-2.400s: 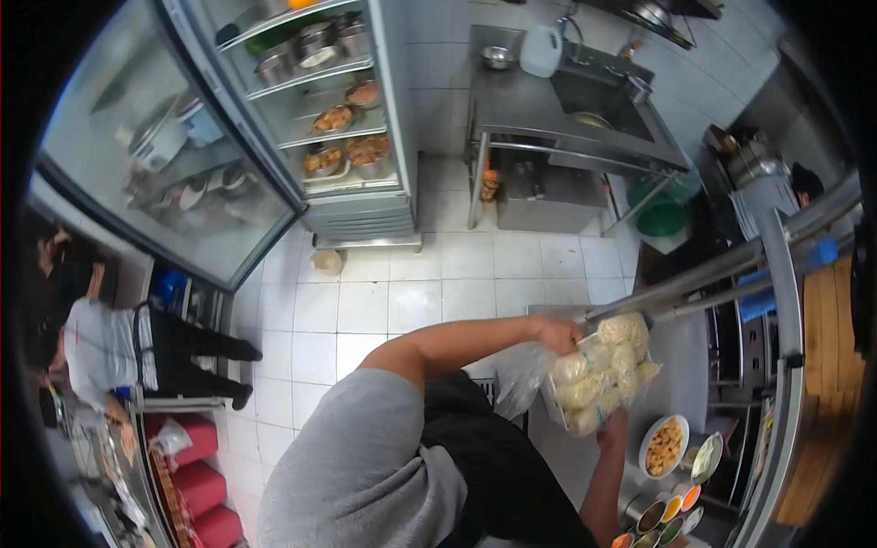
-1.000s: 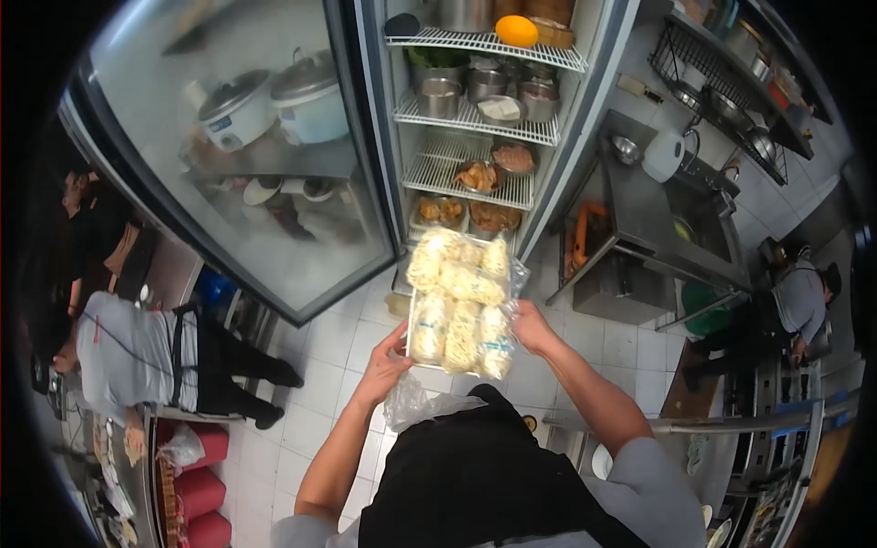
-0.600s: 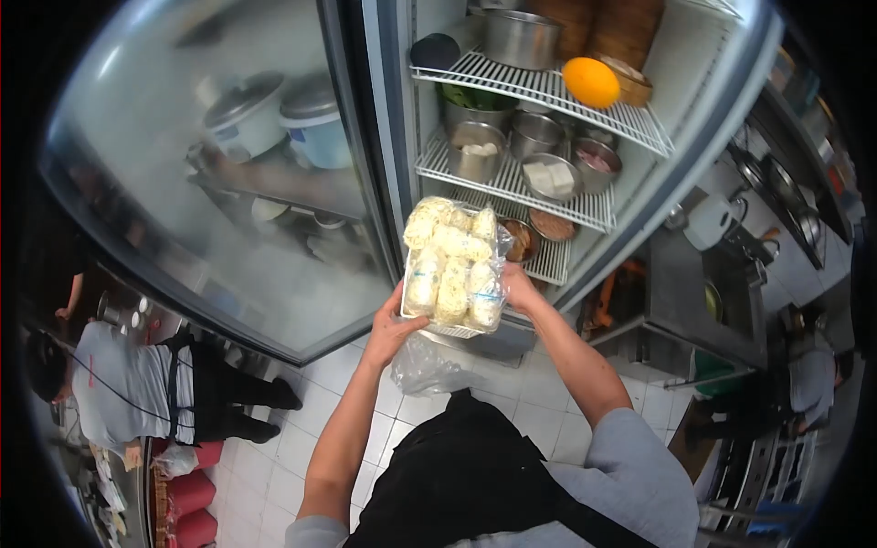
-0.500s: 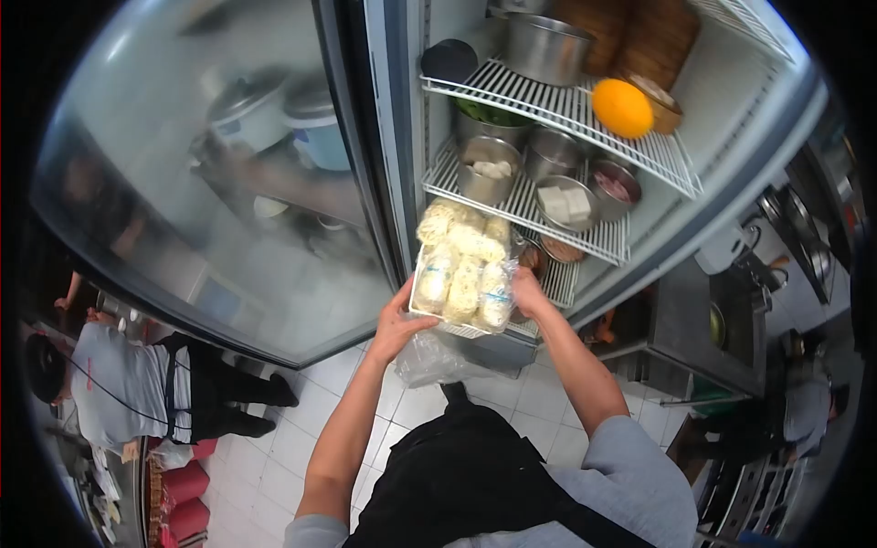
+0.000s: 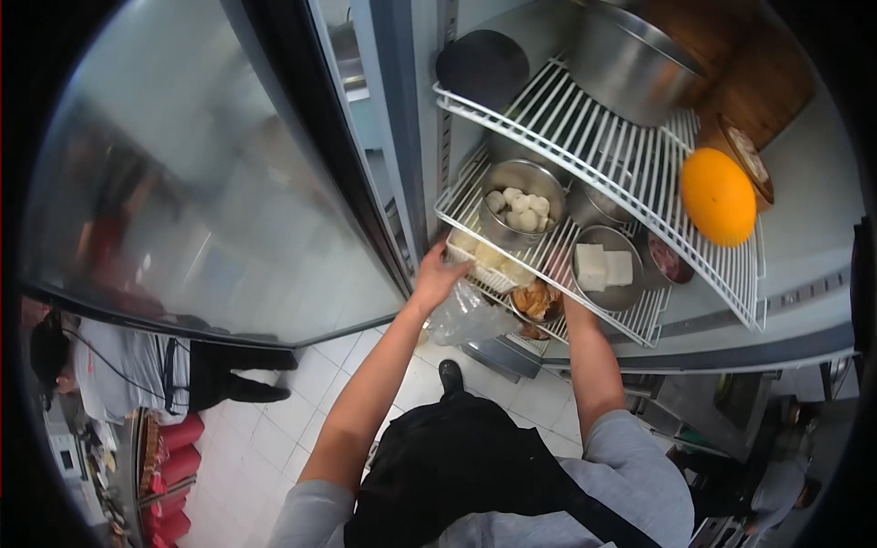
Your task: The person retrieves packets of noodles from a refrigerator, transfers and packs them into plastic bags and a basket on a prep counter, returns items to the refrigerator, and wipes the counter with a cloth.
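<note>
A white tray of bagged pale noodles (image 5: 491,257) is on a lower fridge shelf, largely hidden by the wire shelf above. My left hand (image 5: 440,274) grips the tray's near left corner, its thumb over the edge. Loose clear plastic (image 5: 470,315) hangs from the tray. My right hand (image 5: 565,274) reaches under the wire shelf, beside a bowl of browned food (image 5: 536,300); its fingers are hidden. Above are a pot of white balls (image 5: 523,205) and a bowl of white blocks (image 5: 605,268).
The glass door (image 5: 210,201) stands open at the left. An orange object (image 5: 719,196) and a large steel pot (image 5: 630,64) sit on the top wire shelf (image 5: 585,137). One person (image 5: 128,365) stands at the left, another (image 5: 781,493) at the lower right. Red containers (image 5: 178,466) are lower left.
The noodle tray has moved from in front of the fridge to inside, under the middle shelf. My right hand has gone in under that shelf. The view is closer to the shelves.
</note>
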The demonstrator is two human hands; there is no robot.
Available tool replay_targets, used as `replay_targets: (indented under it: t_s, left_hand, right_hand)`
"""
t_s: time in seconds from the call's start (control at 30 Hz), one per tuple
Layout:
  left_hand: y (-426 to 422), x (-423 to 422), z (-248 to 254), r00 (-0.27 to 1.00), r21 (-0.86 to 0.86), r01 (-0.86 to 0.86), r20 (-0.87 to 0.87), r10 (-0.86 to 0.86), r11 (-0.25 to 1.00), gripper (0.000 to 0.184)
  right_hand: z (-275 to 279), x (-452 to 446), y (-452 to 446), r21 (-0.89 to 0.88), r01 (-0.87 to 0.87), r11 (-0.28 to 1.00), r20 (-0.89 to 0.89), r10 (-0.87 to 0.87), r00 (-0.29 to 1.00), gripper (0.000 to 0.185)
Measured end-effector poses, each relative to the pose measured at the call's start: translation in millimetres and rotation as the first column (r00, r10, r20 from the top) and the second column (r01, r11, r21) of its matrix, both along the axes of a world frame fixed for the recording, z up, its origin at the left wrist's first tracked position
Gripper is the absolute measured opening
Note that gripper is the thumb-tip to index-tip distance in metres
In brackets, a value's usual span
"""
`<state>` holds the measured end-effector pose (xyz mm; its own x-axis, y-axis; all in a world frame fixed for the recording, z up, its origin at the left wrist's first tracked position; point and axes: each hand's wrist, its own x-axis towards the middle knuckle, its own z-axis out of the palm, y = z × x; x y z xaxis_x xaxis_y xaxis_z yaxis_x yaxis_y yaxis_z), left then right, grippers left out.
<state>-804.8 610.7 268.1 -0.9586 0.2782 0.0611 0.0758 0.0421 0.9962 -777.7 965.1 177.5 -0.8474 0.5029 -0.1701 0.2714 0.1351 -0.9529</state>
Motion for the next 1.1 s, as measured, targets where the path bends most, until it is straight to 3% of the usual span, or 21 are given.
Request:
replay_targets:
  t_s: [0.03,0.17,0.27,0.33,0.37,0.53,0.6,0.67,0.7,0.73,0.87,0.93,1.0,1.1]
  left_hand:
    - [1.1,2.2,8.8,0.999,-0.093,-0.028,-0.047,0.023,0.995,0.070]
    - [-15.9,30.2,39.8,0.973,-0.017,-0.091,0.212,0.092,0.996,0.065]
    - [-67.7,65.3,10.3,0.989,-0.176,0.103,0.119,-0.083,0.979,0.048]
    - [-99.5,107.5,0.0,0.909,0.048,0.057,0.410,-0.072,0.997,0.035]
    - [-120.0,129.2,-1.4,0.888,0.032,0.042,0.457,-0.052,0.999,0.033]
    - [-221.1,233.2,-25.8,0.727,-0.180,-0.261,0.609,0.316,0.948,0.031]
    - [-266.8,258.4,-22.7,0.612,-0.297,-0.446,0.587,0.530,0.844,0.036]
    - [-328.8,279.4,-29.0,0.578,-0.306,-0.626,0.435,0.690,0.717,0.037]
    - [-356.2,285.5,-8.8,0.572,-0.359,-0.662,0.326,0.753,0.658,0.040]
    - [-376.1,277.7,15.1,0.577,-0.402,-0.681,0.220,0.787,0.612,0.044]
    - [-450.2,221.8,96.2,0.495,-0.250,-0.852,-0.099,0.863,0.460,0.053]
    - [-497.9,185.6,111.1,0.431,-0.359,-0.891,-0.481,0.763,0.277,0.057]
    - [-504.5,152.4,169.4,0.389,-0.229,-0.917,-0.326,0.862,0.327,0.061]
    - [-540.2,118.3,196.6,0.606,-0.274,-0.793,-0.265,0.750,0.544,0.070]
  right_hand:
    - [-1.7,2.4,5.7,0.019,0.011,1.000,0.011,-0.011,1.000,0.048]
    - [-4.9,0.7,19.5,0.071,0.024,0.997,0.044,-0.027,0.999,0.048]
    - [-9.4,-11.3,20.8,0.123,0.006,0.992,0.061,-0.014,0.998,0.048]
    - [-11.0,-31.3,19.7,0.176,-0.025,0.984,0.068,0.013,0.998,0.048]
    - [-10.7,-36.1,17.9,0.215,-0.039,0.976,0.067,0.025,0.997,0.048]
    - [-15.2,-87.6,10.8,0.436,-0.126,0.891,0.082,0.101,0.992,0.048]
    - [-25.4,-93.1,16.4,0.490,-0.177,0.854,0.096,0.149,0.984,0.047]
    - [-30.8,-96.8,21.4,0.504,-0.228,0.833,0.105,0.203,0.974,0.047]
    - [-29.0,-91.0,27.6,0.521,-0.241,0.819,0.118,0.211,0.970,0.047]
    - [-31.0,-86.8,38.6,0.540,-0.247,0.804,0.128,0.212,0.969,0.047]
    - [-34.0,-66.8,66.6,0.600,-0.253,0.759,0.138,0.213,0.967,0.047]
    - [-30.7,-59.9,73.5,0.631,-0.246,0.736,0.135,0.208,0.969,0.047]
    - [-31.6,-47.2,84.1,0.653,-0.213,0.727,0.115,0.183,0.976,0.047]
    - [-30.5,-27.3,91.1,0.648,-0.164,0.744,0.072,0.155,0.985,0.047]
